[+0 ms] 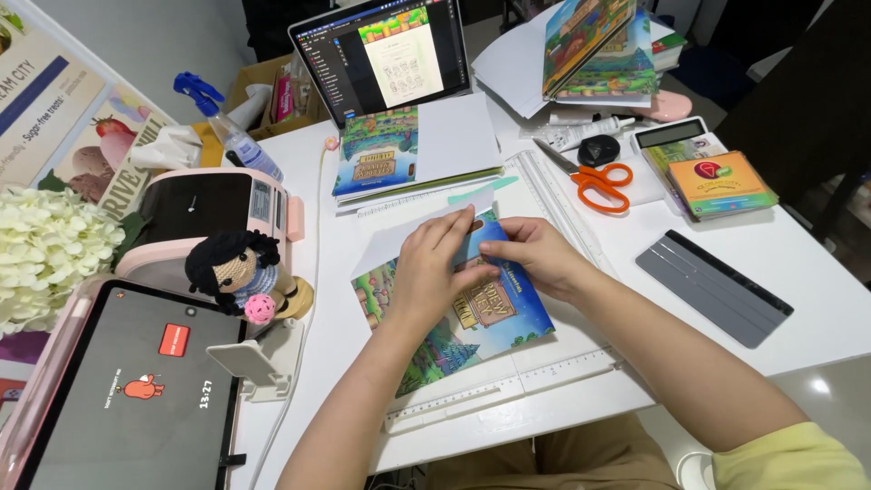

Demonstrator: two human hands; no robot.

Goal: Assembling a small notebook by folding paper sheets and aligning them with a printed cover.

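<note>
A colourful printed booklet cover (472,331) lies on a white paper trimmer board (544,363) at the table's middle. My left hand (434,272) presses flat on the cover's upper part, fingers spread over a white sheet (399,234) folded against it. My right hand (535,254) pinches the cover's top edge beside the left fingertips. Both hands touch the same booklet.
Orange-handled scissors (594,181), a clear ruler (553,195) and a grey flat bar (712,289) lie to the right. A laptop (386,59), stacked prints (413,150), a pink printer (209,213), a crocheted doll (240,272), a tablet (127,390) and a spray bottle (231,132) crowd the left and back.
</note>
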